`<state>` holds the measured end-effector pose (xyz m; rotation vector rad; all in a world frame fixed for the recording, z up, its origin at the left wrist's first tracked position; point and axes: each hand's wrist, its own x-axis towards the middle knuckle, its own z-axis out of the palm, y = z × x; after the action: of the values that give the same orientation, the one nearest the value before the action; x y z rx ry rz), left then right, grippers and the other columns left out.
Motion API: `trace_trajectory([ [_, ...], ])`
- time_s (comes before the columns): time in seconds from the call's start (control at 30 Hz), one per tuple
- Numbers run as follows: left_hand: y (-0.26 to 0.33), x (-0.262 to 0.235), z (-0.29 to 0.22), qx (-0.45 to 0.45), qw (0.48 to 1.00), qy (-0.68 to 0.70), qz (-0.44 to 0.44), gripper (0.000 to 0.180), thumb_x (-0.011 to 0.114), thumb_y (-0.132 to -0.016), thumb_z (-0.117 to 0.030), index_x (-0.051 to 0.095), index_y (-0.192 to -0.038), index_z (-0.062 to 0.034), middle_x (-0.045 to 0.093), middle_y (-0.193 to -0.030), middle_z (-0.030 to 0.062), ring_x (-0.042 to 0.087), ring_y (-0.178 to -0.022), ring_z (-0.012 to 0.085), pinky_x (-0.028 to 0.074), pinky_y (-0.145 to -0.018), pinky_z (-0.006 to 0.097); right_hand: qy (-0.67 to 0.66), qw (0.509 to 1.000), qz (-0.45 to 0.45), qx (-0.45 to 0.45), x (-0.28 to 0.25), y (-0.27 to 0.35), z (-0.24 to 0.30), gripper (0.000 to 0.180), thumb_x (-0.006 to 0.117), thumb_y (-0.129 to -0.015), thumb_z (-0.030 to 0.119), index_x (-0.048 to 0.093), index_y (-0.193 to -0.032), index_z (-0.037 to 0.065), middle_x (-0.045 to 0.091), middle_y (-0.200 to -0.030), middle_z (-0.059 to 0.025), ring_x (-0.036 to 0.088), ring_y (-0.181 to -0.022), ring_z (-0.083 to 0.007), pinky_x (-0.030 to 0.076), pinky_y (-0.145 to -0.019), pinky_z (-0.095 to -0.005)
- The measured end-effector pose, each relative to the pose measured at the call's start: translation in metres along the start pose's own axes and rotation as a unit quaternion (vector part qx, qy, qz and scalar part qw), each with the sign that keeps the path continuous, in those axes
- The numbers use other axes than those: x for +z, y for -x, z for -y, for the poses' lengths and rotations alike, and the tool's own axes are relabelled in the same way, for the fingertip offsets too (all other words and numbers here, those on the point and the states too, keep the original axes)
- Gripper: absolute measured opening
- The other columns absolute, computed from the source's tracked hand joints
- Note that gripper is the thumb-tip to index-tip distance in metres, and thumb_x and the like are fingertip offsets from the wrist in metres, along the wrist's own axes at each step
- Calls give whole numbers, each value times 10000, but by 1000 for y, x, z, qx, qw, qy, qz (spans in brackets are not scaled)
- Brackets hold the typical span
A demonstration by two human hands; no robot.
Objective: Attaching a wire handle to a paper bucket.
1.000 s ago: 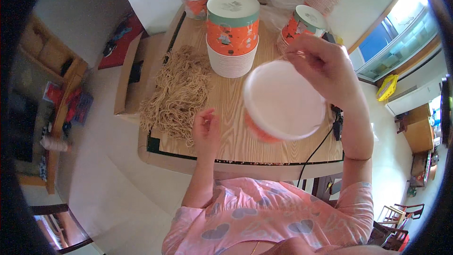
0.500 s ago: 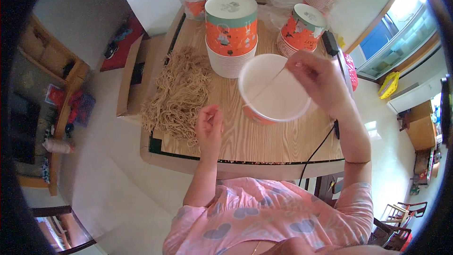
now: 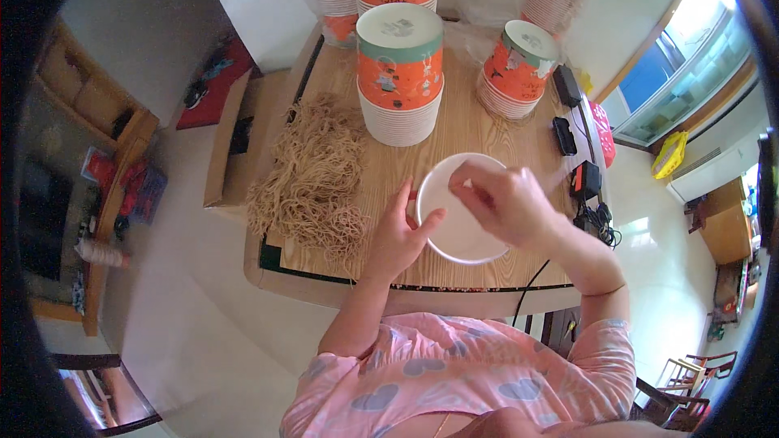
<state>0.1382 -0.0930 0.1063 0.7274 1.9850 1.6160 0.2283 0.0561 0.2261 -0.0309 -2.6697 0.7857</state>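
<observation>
A white-lined paper bucket (image 3: 454, 231) stands near the table's front edge, its round mouth facing up. My left hand (image 3: 399, 235) grips its left side, with the thumb at the rim and the fingers along the outside wall. Over the bucket's mouth is my right hand (image 3: 505, 201), its fingertips pinched together inside the rim. Whatever lies in that pinch is hidden and slightly blurred. To the left of my left hand lies a loose heap of tan strings (image 3: 316, 178), some strands trailing toward the front edge.
Behind the bucket rises an upside-down stack of orange and green paper buckets (image 3: 400, 73); a smaller stack (image 3: 518, 69) stands farther right. Black adapters (image 3: 584, 181) and coiled cable (image 3: 600, 223) line the table's right edge. An open cardboard box (image 3: 231, 146) adjoins the left edge.
The bucket has come nearer to me. My left hand has moved up to grip its side. My right hand, earlier drawing a thin string taut, has lowered into the bucket's mouth; that string no longer shows.
</observation>
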Motion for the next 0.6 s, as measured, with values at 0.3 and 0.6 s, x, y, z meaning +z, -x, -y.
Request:
trace_trajectory([
  [0.3, 11, -2, 2, 143, 966, -214, 33, 375, 528, -844, -139, 500, -1212, -72, 567, -1115, 178, 583, -930, 352, 486, -778, 420, -75, 986, -19, 150, -14, -2, -18, 70, 561, -844, 77, 569, -834, 8, 472, -551, -43, 416, -533, -58, 381, -483, -250],
  [0.6, 21, 0, -20, 8, 983, -182, 7, 322, 524, -810, -65, 563, -1129, -45, 611, -1031, 155, 613, -888, 303, 503, -716, 376, -149, 971, -123, 144, -9, 12, -66, 77, 567, -856, 77, 571, -835, 3, 460, -581, 24, 394, -545, -50, 352, -477, -234],
])
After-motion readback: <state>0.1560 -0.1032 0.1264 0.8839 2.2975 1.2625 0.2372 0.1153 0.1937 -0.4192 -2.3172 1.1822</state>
